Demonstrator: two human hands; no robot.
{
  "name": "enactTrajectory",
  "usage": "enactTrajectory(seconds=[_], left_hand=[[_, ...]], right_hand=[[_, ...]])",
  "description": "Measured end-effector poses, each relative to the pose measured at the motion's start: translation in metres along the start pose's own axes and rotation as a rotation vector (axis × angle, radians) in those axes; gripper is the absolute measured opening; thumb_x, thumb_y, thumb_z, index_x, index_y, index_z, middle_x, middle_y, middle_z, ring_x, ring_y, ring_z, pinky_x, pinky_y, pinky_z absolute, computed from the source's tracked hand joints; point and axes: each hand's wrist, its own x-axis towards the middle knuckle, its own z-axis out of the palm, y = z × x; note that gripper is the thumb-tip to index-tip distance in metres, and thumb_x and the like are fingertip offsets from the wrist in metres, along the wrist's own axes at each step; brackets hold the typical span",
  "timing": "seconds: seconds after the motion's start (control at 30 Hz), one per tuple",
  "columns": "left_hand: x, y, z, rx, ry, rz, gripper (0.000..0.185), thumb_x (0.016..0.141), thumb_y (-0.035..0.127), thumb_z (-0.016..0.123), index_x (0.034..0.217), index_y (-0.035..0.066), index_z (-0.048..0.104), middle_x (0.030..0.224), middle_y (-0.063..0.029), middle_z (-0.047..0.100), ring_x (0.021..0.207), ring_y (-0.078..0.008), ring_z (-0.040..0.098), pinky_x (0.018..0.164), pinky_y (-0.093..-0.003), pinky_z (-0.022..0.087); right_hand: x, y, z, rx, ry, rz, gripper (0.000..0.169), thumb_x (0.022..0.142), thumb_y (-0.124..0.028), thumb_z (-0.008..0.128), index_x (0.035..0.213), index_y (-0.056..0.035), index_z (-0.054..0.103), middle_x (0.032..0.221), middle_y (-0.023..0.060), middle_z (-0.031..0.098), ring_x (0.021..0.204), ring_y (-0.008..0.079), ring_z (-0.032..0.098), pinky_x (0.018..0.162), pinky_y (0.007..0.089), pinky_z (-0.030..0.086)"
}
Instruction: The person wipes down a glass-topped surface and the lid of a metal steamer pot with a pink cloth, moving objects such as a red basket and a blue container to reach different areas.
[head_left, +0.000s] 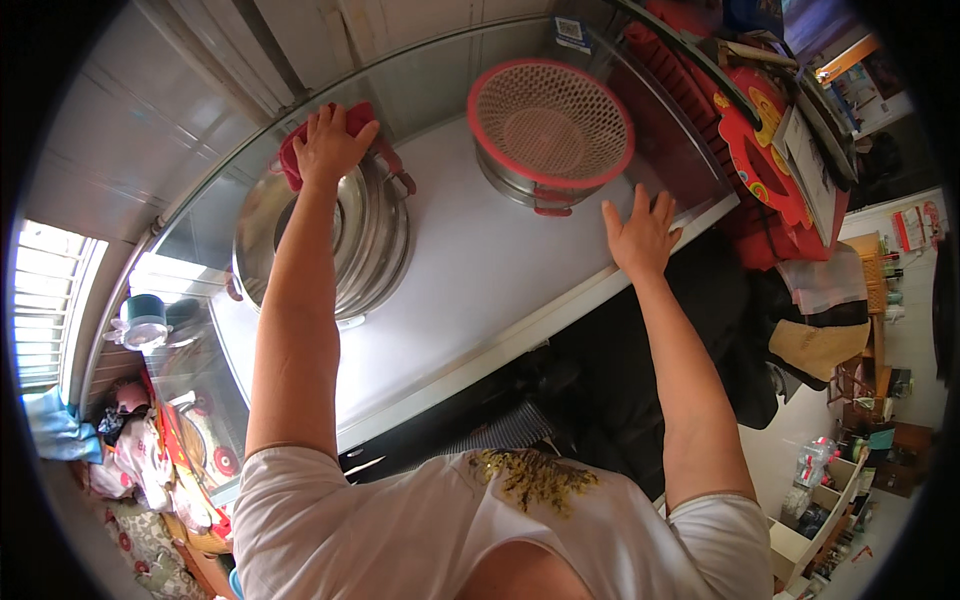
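Observation:
My left hand (330, 142) presses a red cloth (291, 154) against the upper edge of a glass panel (427, 82), fingers spread over it. Below that hand and forearm, several nested stainless steel pans (375, 240) sit on a white shelf (450, 225); the forearm hides part of them. My right hand (645, 232) is empty, its fingers apart, over the white front edge of the shelf. Just beyond it, a pink plastic colander (551, 124) with a red rim rests on a steel pot (510, 184) with red-covered handles.
Glass walls enclose the shelf at the back and sides. A clear container with a dark lid (142, 322) is at the left. Red bags and papers (806, 165) crowd the right end. Dark fabric (622, 352) lies below the front edge.

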Motion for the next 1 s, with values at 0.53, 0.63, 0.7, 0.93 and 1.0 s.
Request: enactTrajectory(seconds=[0.53, 0.63, 0.7, 0.93, 1.0], left_hand=[[-0.214, 0.113, -0.044, -0.111, -0.011, 0.213, 0.084, 0.08, 0.059, 0.059, 0.141, 0.005, 0.042, 0.152, -0.0147, 0.033, 0.143, -0.0298, 0.026, 0.112, -0.0544, 0.022], [-0.262, 0.118, -0.057, -0.157, -0.056, 0.213, 0.083, 0.081, 0.058, 0.059, 0.142, 0.005, 0.041, 0.153, -0.0162, 0.031, 0.144, -0.0323, 0.024, 0.113, -0.0559, 0.02], [-0.29, 0.115, -0.066, -0.143, -0.116, 0.199, 0.084, 0.081, 0.059, 0.057, 0.144, 0.006, 0.039, 0.154, -0.0164, 0.029, 0.144, -0.0331, 0.022, 0.114, -0.0564, 0.018], [-0.331, 0.045, -0.082, -0.12, -0.125, -0.025, 0.086, 0.08, 0.061, 0.055, 0.146, 0.008, 0.036, 0.155, -0.0141, 0.028, 0.146, -0.0306, 0.02, 0.115, -0.0524, 0.015], [-0.323, 0.012, -0.08, -0.09, -0.118, -0.115, 0.087, 0.081, 0.063, 0.053, 0.147, 0.009, 0.035, 0.156, -0.0125, 0.026, 0.146, -0.0297, 0.018, 0.115, -0.051, 0.015]], right_hand=[[-0.001, 0.002, -0.009, 0.006, -0.047, -0.008, 0.073, 0.092, -0.06, 0.042, 0.145, -0.0106, 0.035, 0.15, 0.0309, 0.023, 0.143, 0.0422, 0.018, 0.108, 0.0664, 0.02], [-0.004, 0.004, -0.014, 0.019, -0.078, -0.035, 0.073, 0.093, -0.059, 0.041, 0.146, -0.0096, 0.034, 0.15, 0.0326, 0.022, 0.143, 0.0435, 0.017, 0.108, 0.066, 0.021], [-0.004, 0.008, -0.011, 0.028, -0.056, -0.049, 0.073, 0.093, -0.059, 0.041, 0.146, -0.0089, 0.034, 0.15, 0.0329, 0.021, 0.143, 0.0435, 0.017, 0.108, 0.0659, 0.021], [-0.006, 0.009, -0.015, 0.002, -0.102, -0.073, 0.074, 0.094, -0.059, 0.038, 0.148, -0.009, 0.032, 0.15, 0.0339, 0.018, 0.144, 0.0443, 0.015, 0.108, 0.0668, 0.018], [-0.007, 0.006, -0.018, 0.012, -0.11, -0.065, 0.073, 0.094, -0.059, 0.038, 0.148, -0.0102, 0.032, 0.151, 0.0339, 0.017, 0.144, 0.0439, 0.013, 0.109, 0.0669, 0.017]])
